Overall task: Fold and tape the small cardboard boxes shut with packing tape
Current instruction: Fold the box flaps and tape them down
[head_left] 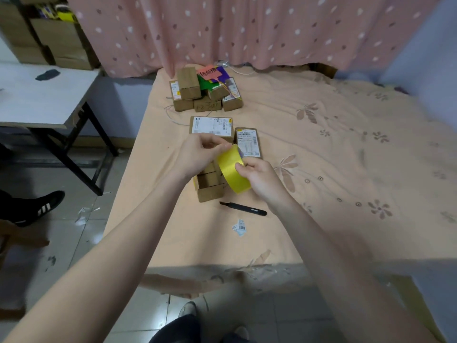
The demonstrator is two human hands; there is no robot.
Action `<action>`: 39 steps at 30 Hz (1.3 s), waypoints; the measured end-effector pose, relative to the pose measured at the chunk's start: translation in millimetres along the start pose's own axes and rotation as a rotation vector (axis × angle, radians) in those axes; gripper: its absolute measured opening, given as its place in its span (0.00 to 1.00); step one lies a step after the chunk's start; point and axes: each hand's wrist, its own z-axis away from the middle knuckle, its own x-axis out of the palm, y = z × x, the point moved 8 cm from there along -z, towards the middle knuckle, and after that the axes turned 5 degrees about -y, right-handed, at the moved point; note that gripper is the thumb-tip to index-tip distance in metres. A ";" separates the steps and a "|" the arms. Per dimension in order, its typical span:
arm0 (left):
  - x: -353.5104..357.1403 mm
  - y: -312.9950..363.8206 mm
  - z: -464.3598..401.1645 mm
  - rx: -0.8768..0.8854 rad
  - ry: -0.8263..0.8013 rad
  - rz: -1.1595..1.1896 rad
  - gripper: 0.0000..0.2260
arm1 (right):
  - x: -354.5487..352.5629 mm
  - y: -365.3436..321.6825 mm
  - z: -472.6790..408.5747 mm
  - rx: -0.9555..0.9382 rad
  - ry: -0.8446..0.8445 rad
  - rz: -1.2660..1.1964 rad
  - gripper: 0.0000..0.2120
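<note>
A yellow roll of packing tape (231, 169) is held above a low stack of small brown cardboard boxes (210, 185) on the peach bedsheet (321, 144). My right hand (259, 177) grips the roll from its right side. My left hand (200, 152) pinches at the roll's upper edge with thumb and fingers together. Two boxes with white shipping labels lie just beyond, one flat (211, 126) and one to its right (247, 142). A pile of more small boxes (188, 92) sits at the far end.
A black utility knife (243, 208) and a small barcode sticker (239, 227) lie near the front. Coloured paper (210, 78) tops the far pile. A grey table (42, 95) stands left, with another person's shoe (42, 206) on the floor.
</note>
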 end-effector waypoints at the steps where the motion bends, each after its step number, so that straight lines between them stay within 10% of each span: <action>1: 3.2 2.3 -0.5 0.003 0.013 0.022 0.05 | -3.9 -2.1 0.7 -0.003 0.006 0.023 0.15; 28: 26.2 21.4 -4.6 -0.048 0.139 -0.197 0.05 | -48.4 -0.5 -15.3 0.072 0.239 0.629 0.19; 39: 45.0 -18.6 7.7 -0.092 0.125 -0.124 0.05 | -42.2 20.1 -19.4 0.078 0.203 0.696 0.04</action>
